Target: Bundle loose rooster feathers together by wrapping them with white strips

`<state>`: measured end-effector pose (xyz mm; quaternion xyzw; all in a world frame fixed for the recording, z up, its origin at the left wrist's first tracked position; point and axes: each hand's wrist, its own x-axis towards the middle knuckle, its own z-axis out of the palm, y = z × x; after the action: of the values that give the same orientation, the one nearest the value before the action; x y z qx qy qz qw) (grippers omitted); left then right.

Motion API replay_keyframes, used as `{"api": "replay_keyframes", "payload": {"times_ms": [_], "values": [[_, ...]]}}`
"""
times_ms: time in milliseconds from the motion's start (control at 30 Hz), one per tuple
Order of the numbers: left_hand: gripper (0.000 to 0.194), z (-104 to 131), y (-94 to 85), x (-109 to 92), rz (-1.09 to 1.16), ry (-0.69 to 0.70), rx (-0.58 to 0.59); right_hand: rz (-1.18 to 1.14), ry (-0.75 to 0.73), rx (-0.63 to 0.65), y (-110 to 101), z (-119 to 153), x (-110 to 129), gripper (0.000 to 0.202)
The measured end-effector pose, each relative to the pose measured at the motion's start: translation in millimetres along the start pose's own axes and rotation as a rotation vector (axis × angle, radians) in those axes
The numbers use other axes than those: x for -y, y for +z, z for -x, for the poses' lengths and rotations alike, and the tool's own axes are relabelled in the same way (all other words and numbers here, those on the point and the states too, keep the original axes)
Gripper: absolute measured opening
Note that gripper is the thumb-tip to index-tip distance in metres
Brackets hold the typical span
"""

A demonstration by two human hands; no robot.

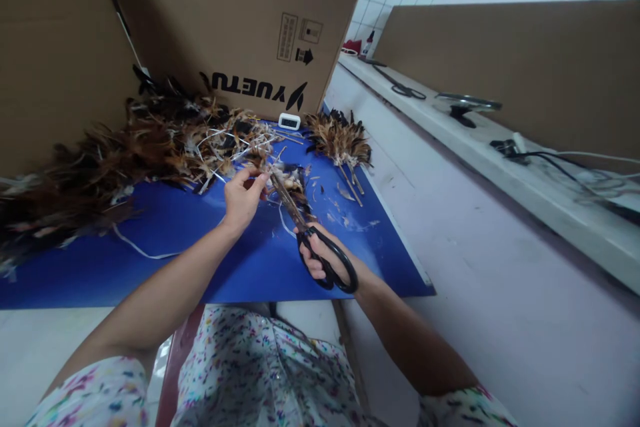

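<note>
By remote view I see, nearest, the flowered blouse [270, 373], then the blue table top [240, 273]. The R hand [320, 250] is grasping black-handled scissors [290, 203], w/ fingers wrapped about the handle loops; the blades point away, toward the L hand [243, 199]. I cannot tell if the blades are fully together. The L hand has thumb and fingers pinched on a small feather tuft [271, 168], right at the blade tips (the exact pinch spot is too small for me to tell).

Here is the main risk, I think: fingertips and blades are v. close, so one slip of the R hand, or a tuft that rolls, could nick the L thumb. Also, a weak pinch may drop the tuft near the loose feather scraps [345, 193], where it would be hard to find.

Farther, a brown feather pile [165, 127] fills the L side, w/ pale quills sticking out; the L wrist could snag on them. To the R, a feather bundle [340, 137] lies apart, its stems toward me. Behind are a small white digital display [289, 121] and a YUETU cardboard box [240, 27].
</note>
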<state>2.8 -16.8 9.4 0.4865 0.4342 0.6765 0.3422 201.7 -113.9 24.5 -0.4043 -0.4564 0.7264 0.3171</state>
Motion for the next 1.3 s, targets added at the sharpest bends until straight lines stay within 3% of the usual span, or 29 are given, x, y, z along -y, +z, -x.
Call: {"api": "replay_keyframes", "payload": {"times_ms": [433, 1033, 1167, 1300], "values": [[0.012, 4.5, 2.1, -2.5, -0.054, 0.019, 0.077, 0.101, -0.061, -0.050, 6.0, -7.8, 12.5, 0.059], [0.013, 11.5, 6.6, 3.4, -0.006, -0.016, 0.160, 0.258, -0.140, -0.131, 3.0, -14.0, 4.3, 0.046], [0.019, 12.2, 9.1, 3.8, 0.111, -0.086, 0.181, 0.272, -0.152, -0.140, -4.2, -10.6, 4.9, 0.044], [0.029, 12.4, 11.6, 1.6, 0.258, -0.234, 0.219, 0.394, -0.166, -0.226, -26.0, -3.3, 6.5, 0.044]]}}
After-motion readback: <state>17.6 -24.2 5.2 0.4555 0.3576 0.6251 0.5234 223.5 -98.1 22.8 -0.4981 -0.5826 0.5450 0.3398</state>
